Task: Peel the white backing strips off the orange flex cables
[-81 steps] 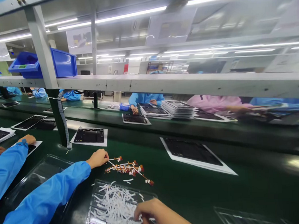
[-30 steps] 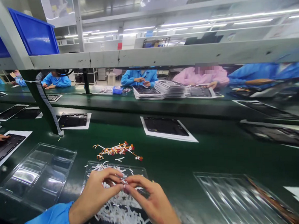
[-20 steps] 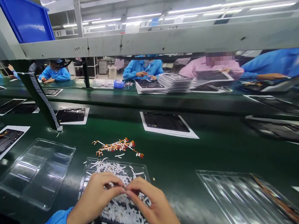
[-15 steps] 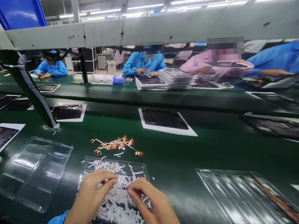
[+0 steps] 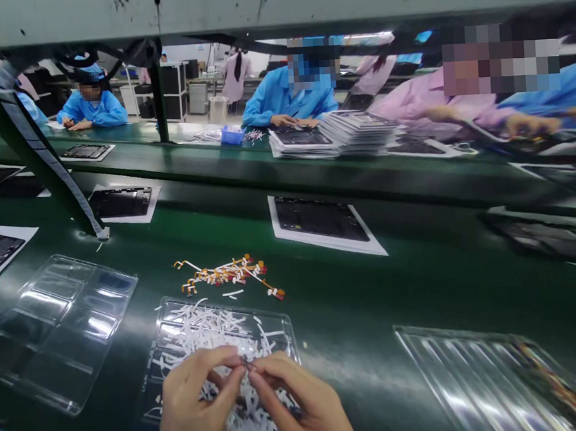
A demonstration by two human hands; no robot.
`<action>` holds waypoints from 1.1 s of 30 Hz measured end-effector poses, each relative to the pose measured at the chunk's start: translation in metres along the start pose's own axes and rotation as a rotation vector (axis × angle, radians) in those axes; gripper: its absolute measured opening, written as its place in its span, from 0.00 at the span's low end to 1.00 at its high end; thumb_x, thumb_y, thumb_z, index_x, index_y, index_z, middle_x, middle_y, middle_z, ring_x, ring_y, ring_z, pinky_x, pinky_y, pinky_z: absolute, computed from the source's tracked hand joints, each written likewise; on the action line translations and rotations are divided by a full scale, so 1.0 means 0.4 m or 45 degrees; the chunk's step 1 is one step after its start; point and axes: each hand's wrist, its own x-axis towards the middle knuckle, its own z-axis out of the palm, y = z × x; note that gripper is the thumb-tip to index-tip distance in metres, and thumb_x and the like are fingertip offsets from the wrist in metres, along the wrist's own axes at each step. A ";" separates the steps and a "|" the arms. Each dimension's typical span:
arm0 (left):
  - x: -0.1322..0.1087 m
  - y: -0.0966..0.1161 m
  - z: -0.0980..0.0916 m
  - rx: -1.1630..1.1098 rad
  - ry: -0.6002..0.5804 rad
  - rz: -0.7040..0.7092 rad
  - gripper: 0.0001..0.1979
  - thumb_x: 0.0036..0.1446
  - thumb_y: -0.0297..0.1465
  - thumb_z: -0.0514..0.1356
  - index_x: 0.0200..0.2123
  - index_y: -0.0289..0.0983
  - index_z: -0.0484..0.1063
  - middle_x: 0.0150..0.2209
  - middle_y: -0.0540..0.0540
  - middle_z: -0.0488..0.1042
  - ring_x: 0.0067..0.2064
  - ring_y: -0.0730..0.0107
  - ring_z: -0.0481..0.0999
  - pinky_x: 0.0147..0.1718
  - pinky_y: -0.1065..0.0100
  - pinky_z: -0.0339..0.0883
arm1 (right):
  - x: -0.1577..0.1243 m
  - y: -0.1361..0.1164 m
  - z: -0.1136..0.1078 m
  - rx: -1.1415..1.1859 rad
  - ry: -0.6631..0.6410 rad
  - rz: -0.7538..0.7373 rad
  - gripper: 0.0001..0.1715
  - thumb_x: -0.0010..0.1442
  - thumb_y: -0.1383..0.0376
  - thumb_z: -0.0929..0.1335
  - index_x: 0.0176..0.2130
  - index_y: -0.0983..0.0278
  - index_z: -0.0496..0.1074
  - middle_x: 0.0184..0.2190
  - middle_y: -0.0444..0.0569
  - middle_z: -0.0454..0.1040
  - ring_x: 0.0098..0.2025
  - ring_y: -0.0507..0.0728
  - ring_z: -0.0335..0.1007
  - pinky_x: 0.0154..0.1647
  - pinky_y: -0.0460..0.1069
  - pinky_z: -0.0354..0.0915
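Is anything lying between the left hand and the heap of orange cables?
Yes: beyond the left hand lie the far part of the clear tray with white strips and, before the cables, loose strips.

No text, label, brand, number or sign can be read on anything in view.

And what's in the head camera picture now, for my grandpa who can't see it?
A left hand and right hand pinch a tiny thing, too small to make out, over a clear tray of white strips. Beyond it, orange-and-white cables lie heaped on a green table.
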 end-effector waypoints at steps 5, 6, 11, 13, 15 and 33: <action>0.010 -0.008 -0.004 0.049 -0.041 0.101 0.10 0.64 0.26 0.63 0.48 0.42 0.75 0.36 0.48 0.84 0.26 0.72 0.80 0.32 0.72 0.79 | -0.004 -0.005 0.004 0.016 -0.017 0.044 0.12 0.69 0.55 0.67 0.40 0.56 0.79 0.33 0.49 0.81 0.32 0.57 0.77 0.37 0.49 0.75; 0.012 -0.009 -0.004 0.061 -0.046 0.136 0.12 0.64 0.25 0.63 0.49 0.42 0.74 0.36 0.48 0.84 0.26 0.72 0.80 0.32 0.72 0.78 | -0.004 -0.001 0.006 0.015 -0.012 0.022 0.12 0.69 0.55 0.67 0.40 0.56 0.79 0.33 0.48 0.81 0.32 0.57 0.77 0.36 0.48 0.76; 0.024 -0.011 -0.005 0.139 -0.053 0.228 0.16 0.64 0.22 0.60 0.54 0.40 0.71 0.34 0.48 0.82 0.29 0.71 0.80 0.34 0.71 0.78 | -0.002 0.017 0.014 -0.006 -0.043 -0.021 0.11 0.70 0.58 0.67 0.44 0.55 0.79 0.35 0.49 0.82 0.34 0.58 0.78 0.36 0.48 0.76; 0.025 -0.012 -0.006 0.162 -0.093 0.230 0.17 0.63 0.22 0.59 0.54 0.40 0.70 0.35 0.47 0.82 0.30 0.70 0.81 0.35 0.70 0.78 | -0.002 0.022 0.016 -0.003 -0.021 -0.045 0.10 0.70 0.59 0.67 0.44 0.55 0.79 0.35 0.48 0.82 0.34 0.57 0.79 0.36 0.47 0.76; 0.024 -0.013 -0.008 0.167 -0.125 0.227 0.18 0.64 0.23 0.60 0.55 0.40 0.69 0.36 0.47 0.82 0.30 0.70 0.81 0.35 0.70 0.78 | -0.003 0.026 0.019 0.003 -0.004 -0.081 0.09 0.69 0.60 0.67 0.43 0.55 0.79 0.35 0.48 0.82 0.33 0.57 0.79 0.36 0.47 0.75; 0.035 -0.021 -0.015 0.157 -0.131 0.298 0.17 0.62 0.19 0.58 0.53 0.36 0.69 0.34 0.47 0.79 0.33 0.69 0.79 0.34 0.69 0.76 | 0.002 -0.013 0.011 0.036 -0.108 -0.029 0.09 0.70 0.64 0.66 0.41 0.58 0.78 0.35 0.48 0.81 0.34 0.56 0.79 0.37 0.45 0.74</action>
